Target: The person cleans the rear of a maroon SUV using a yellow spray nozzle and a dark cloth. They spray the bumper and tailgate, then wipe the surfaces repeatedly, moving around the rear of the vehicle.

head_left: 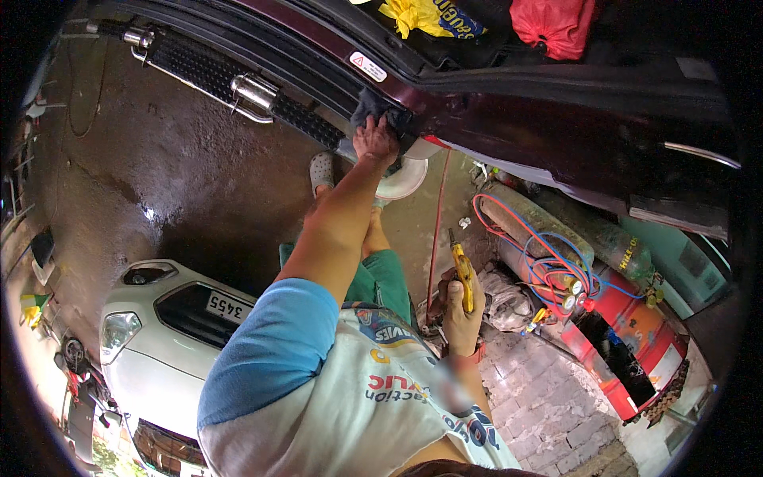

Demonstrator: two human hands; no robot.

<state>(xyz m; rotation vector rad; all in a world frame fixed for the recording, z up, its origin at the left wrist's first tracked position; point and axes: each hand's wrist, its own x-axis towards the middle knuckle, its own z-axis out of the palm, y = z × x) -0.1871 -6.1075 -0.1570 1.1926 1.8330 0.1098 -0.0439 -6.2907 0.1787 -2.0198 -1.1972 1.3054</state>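
Note:
My left hand (375, 141) reaches forward and is closed on a dark grey cloth (368, 107). The cloth touches the lower edge of a dark red vehicle's door opening (413, 97), beside a warning sticker (369, 67). Closer to my body, my right hand (461, 322) grips a yellow hand tool (463, 278) with a thin dark tip pointing away from me; its exact kind is unclear. Below my left wrist, a round white object (403, 180) shows in part, partly hidden by my arm.
A black-treaded running board (191, 67) with chrome trim extends left. Gas cylinders (536, 222), tangled red and blue hoses (548, 254) and a cut red drum (628, 350) lie to the right. A white car (159, 318) stands at lower left. Yellow (417, 16) and red bags (552, 24) sit inside the vehicle.

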